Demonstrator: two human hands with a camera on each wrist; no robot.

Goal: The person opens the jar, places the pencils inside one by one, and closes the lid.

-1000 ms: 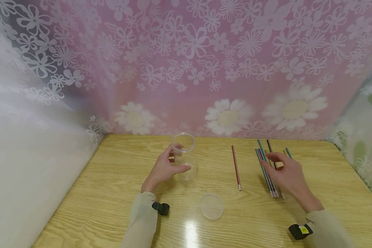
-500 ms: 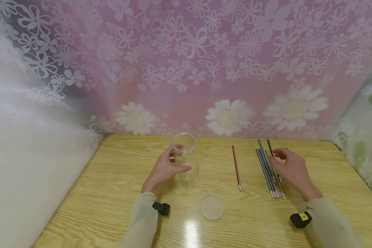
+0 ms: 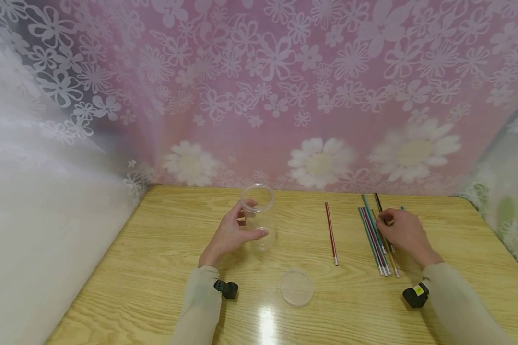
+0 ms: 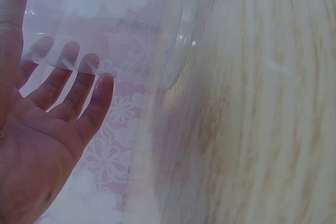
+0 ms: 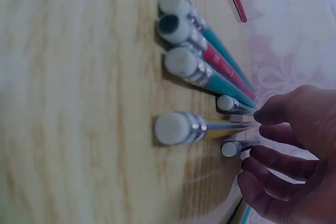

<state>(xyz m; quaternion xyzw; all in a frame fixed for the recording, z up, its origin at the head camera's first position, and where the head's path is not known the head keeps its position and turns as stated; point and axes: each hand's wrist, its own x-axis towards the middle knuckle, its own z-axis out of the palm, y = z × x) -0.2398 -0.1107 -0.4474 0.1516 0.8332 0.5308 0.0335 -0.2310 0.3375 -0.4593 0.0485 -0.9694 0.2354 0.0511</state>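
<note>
A clear plastic jar [image 3: 260, 218] stands on the table with its mouth uncovered. My left hand [image 3: 229, 237] holds it from the left side, thumb across the front and fingers behind; they show through the wall in the left wrist view. My right hand [image 3: 406, 235] is at a row of pencils on the right. Its thumb and forefinger pinch a yellow pencil [image 5: 212, 129] lying on the table. Left of it lie teal pencils [image 5: 220, 85] and a magenta pencil [image 5: 220, 64]. A black pencil [image 3: 377, 201] passes beneath the right fingers, partly hidden.
A round clear lid [image 3: 296, 288] lies flat in front of the jar. One red pencil [image 3: 331, 235] lies apart, between jar and pencil row. A teal tip [image 3: 403, 208] shows behind the right hand. A flowered curtain [image 3: 259, 120] hangs behind the wooden table [image 3: 134, 287].
My right hand has shifted slightly, and its thumb and forefinger have drawn together at the yellow pencil. The left hand and the jar have stayed in place.
</note>
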